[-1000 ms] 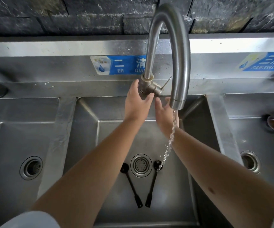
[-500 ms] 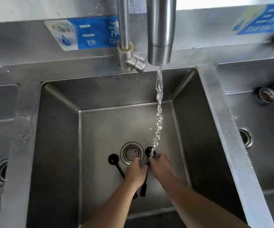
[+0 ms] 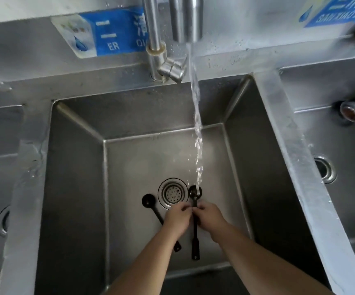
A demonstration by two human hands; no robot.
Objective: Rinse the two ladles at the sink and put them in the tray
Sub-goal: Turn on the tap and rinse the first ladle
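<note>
Ladles: two, both black, in middle sink [image 3: 129, 128]. Right ladle [image 3: 195, 226] gripped by left hand [image 3: 177, 218] and right hand [image 3: 209, 218], bowl under water stream [image 3: 196, 128]. Left ladle [image 3: 151, 204] flat beside drain [image 3: 173, 193].

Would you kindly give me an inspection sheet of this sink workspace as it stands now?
Surface: steel middle basin, wet; drain strainer at centre.
Job's things: right ladle, bowl under the water stream; left ladle lying left of the strainer. Tray: not in view.
Clutter: nothing seen.
Grippers: left hand and right hand pinch the right ladle's handle.
Cables: nothing seen.
Surroundings: faucet running; blue labels; side basins.
</note>
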